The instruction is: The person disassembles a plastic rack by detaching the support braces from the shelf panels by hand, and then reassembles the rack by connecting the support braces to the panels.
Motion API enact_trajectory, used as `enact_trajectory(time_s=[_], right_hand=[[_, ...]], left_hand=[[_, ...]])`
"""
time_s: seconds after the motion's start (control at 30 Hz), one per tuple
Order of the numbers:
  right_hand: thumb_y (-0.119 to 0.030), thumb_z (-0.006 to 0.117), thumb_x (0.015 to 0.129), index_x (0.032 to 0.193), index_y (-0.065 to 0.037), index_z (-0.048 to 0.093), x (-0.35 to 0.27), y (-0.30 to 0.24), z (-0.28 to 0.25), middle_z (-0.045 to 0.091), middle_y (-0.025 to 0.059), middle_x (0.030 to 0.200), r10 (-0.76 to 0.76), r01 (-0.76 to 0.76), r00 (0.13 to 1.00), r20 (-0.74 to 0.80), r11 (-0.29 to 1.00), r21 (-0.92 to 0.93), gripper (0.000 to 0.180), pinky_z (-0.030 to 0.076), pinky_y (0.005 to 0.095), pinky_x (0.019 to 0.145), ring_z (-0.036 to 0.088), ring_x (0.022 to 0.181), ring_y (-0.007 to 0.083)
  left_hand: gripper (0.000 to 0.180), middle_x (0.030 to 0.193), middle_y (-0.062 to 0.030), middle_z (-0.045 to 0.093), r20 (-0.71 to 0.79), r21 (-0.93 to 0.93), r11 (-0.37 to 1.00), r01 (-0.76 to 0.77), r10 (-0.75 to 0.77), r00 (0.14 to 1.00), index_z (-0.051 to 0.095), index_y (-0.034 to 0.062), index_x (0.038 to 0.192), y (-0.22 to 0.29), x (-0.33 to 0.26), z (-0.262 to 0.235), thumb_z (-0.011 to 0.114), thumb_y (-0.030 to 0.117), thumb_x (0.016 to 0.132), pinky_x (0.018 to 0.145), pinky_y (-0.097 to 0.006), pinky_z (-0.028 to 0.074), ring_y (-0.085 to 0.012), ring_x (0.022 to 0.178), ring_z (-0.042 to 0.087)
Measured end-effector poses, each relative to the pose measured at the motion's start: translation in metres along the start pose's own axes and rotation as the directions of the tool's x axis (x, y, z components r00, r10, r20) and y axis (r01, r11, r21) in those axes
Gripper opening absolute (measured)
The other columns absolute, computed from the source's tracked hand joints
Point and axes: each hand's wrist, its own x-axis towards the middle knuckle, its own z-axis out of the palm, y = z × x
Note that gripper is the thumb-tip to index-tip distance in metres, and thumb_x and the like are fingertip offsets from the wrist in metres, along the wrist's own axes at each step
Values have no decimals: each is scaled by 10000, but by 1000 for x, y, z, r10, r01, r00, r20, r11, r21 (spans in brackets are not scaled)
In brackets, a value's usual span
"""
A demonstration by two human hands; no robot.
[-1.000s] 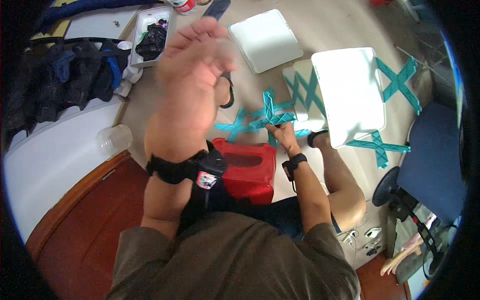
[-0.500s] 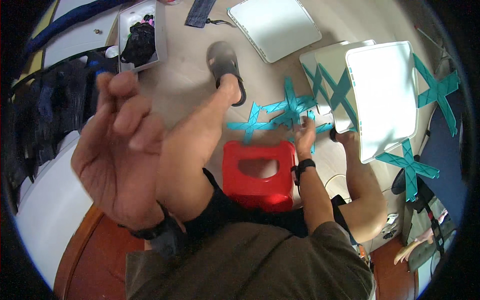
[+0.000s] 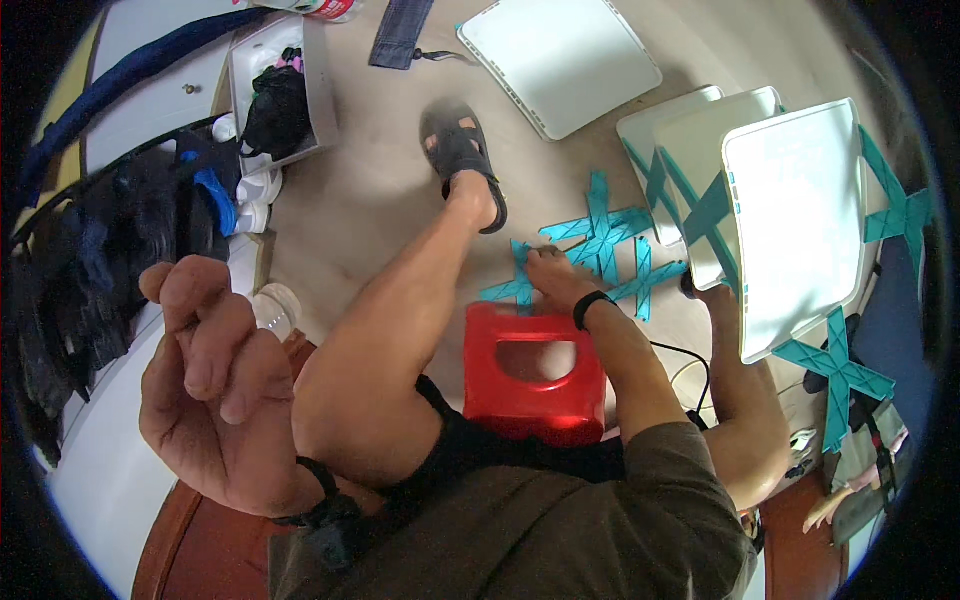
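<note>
Near the camera on the left, my left hand (image 3: 225, 400) is raised, palm toward me, fingers curled and thumb tip against the index finger; nothing shows in it. My right hand (image 3: 560, 278) is low over the floor, beyond the red plastic stool (image 3: 480, 385). Its fingers are closed at one arm of a teal cross-shaped plastic piece (image 3: 508, 290), partly hiding it. More teal crosses lie beside it, one stacked-looking cross (image 3: 602, 240) behind and a smaller cross (image 3: 645, 285) right of the hand.
White panels joined by teal crosses (image 3: 840, 370) stand on the right, the front white panel (image 3: 795, 230) tilted toward me. Another white panel (image 3: 560, 65) lies on the floor at the back. A box (image 3: 320, 100) holding a black bag stands back left, near dark hanging clothes (image 3: 100, 250).
My right hand has moved left from the middle teal crosses to the left one, its fingers closing there. My left hand has lowered slightly, still curled. The whole view has shifted a little.
</note>
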Motion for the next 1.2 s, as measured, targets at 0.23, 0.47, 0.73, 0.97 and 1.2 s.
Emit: enact_trajectory(time_s=[0.23,0.47,0.73,0.97,1.2], right_hand=[[-175,681,671,964,-27,535,-8,4,-34,580,146,947,-18,31,996,-83,987,159,359,482,435,784,589,928,321],[-76,643,635,1000,-58,528,-43,0,-112,594,110,859,154,-110,923,-352,984,143,383,440,420,771,585,871,299],[1,595,648,856,-87,581,-94,-25,-188,575,75,738,257,-218,704,-662,966,142,226,404,399,741,534,797,269],[-14,597,658,861,-84,581,-167,-55,-263,507,58,716,193,-212,672,-714,975,64,215,404,379,752,507,756,253],[-65,594,650,869,-77,563,-225,-80,-309,459,48,730,100,-232,591,-800,972,-50,222,408,366,733,478,741,228]], left_hand=[[354,1010,-62,407,63,18,998,61,-62,996,399,-3,1223,-8,-4,4,482,-9,879,587,-311,356,-145,693,407],[350,1146,-132,458,190,-3,986,164,-161,969,450,-41,1259,-25,0,4,439,6,913,686,-307,387,-147,758,398],[274,1047,-153,562,309,13,969,248,-240,920,507,-50,1151,-38,22,-5,498,-16,880,758,-308,438,-195,849,522],[205,1027,-119,565,189,143,971,193,-218,957,508,-32,1091,-57,33,0,514,13,891,716,-301,427,-182,831,521],[196,991,-117,557,101,186,961,205,-227,969,523,-35,1073,-84,30,25,530,18,885,697,-305,422,-192,809,512]])
